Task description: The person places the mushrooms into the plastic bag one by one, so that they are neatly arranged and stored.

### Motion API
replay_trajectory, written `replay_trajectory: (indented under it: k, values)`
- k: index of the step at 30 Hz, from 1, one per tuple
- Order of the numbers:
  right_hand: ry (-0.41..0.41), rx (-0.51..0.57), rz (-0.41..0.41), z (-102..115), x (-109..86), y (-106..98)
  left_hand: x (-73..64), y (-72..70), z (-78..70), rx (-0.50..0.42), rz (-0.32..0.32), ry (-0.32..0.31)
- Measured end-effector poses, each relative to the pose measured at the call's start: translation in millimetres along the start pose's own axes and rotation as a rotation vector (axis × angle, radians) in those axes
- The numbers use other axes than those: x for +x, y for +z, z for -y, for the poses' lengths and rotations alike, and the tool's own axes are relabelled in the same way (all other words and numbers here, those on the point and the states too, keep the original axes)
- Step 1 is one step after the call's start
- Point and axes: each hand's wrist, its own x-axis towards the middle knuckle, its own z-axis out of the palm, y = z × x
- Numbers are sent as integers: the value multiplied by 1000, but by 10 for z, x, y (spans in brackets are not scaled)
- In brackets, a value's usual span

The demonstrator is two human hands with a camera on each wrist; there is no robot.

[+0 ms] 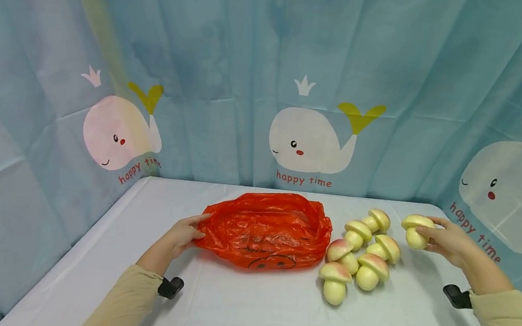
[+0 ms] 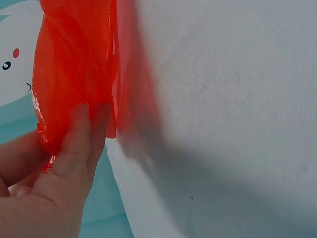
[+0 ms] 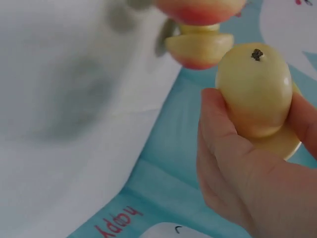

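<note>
A red plastic bag [image 1: 264, 231] lies on the table with its opening spread wide. Its left edge is held between the thumb and fingers of my left hand [image 1: 183, 235], and the left wrist view shows the bag's film [image 2: 74, 59] between them. My right hand [image 1: 451, 242] grips a pale yellow toy mushroom [image 1: 417, 230] by its stem, above the table's right side. In the right wrist view the rounded end of that mushroom [image 3: 255, 89] bears a small dark spot. Several more toy mushrooms [image 1: 368, 278], some with reddish caps, sit clustered right of the bag.
The white-covered table [image 1: 246, 314] meets a blue curtain [image 1: 231, 76] printed with whales at the back and sides. A black wrist mount [image 1: 171, 287] sticks out by the left sleeve, another mount [image 1: 457, 297] by the right one.
</note>
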Motion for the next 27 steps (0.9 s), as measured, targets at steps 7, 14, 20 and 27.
replay_trajectory:
  k: [7,14,20,27]
  values:
    - [-61,195,49,208,-56,83,-5,3,1,-13,-11,-11]
    - [-76,292,77,340,-43,156,-18,17,-1,-6,-20,-9]
    - [-56,492,124,387,-61,187,-32,46,38,-15,-23,9]
    - [-70,499,170,478,-57,257,-47,63,51,-15,-43,21]
